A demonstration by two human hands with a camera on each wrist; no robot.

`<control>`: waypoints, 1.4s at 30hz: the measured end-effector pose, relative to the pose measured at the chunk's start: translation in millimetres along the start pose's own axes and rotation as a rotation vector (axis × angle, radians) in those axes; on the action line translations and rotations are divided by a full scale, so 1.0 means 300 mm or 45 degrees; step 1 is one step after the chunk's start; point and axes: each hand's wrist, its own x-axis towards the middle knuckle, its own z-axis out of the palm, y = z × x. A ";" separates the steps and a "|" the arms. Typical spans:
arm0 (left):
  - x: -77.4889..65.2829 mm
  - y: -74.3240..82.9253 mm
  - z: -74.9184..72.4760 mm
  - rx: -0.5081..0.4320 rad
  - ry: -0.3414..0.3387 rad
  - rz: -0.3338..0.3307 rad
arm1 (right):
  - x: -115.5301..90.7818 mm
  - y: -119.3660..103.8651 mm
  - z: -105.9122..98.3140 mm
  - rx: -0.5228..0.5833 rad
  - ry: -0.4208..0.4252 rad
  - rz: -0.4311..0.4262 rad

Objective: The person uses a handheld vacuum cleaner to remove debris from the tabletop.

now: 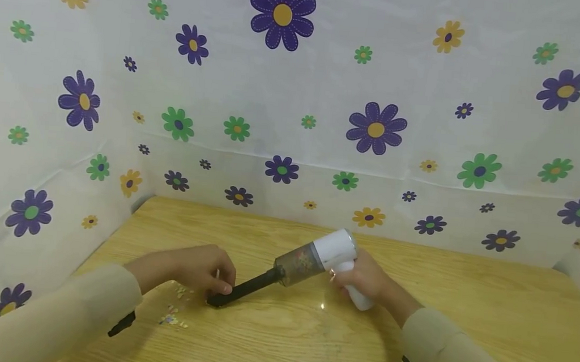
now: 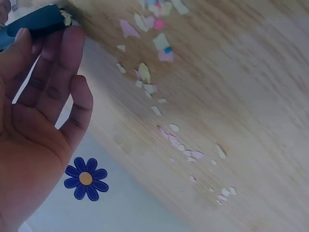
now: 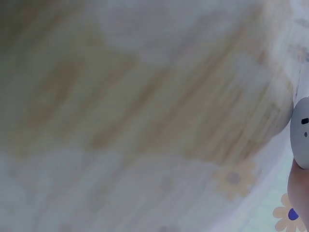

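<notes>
A white handheld vacuum cleaner (image 1: pixel 336 249) is held tilted over the table, its long black nozzle (image 1: pixel 255 284) slanting down to the left. My right hand (image 1: pixel 370 277) grips its handle; the handle's rounded white end (image 3: pixel 301 133) shows at the right wrist view's edge. Colourful bits show inside the smoky see-through dust cup (image 1: pixel 299 264). My left hand (image 1: pixel 205 268) pinches the nozzle near its tip, thumb on one side and fingers on the other. In the left wrist view, pale scraps (image 2: pixel 67 18) stick out of the nozzle's mouth. Small paper scraps (image 1: pixel 172 317) lie beside it.
The wooden table (image 1: pixel 453 313) has more scraps (image 2: pixel 181 145) strewn in a trail, pink and cream ones among them. A white flower-printed sheet (image 1: pixel 318 86) hangs behind the table and along its left side.
</notes>
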 end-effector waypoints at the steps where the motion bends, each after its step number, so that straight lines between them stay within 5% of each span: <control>1: -0.002 0.003 0.001 -0.008 -0.011 -0.014 | -0.001 0.000 0.001 0.007 -0.005 -0.006; 20: -0.030 -0.023 -0.056 0.142 0.050 -0.149 | 0.029 -0.028 0.056 0.070 0.089 0.050; 30: -0.057 -0.087 -0.070 0.064 0.125 -0.198 | 0.084 -0.045 0.127 0.064 0.168 0.089; 36: -0.035 -0.093 -0.062 -0.114 0.233 -0.142 | 0.108 -0.057 0.150 0.100 0.222 0.148; 42: -0.014 -0.106 -0.058 -0.228 0.239 -0.142 | 0.124 -0.062 0.158 0.101 0.240 0.167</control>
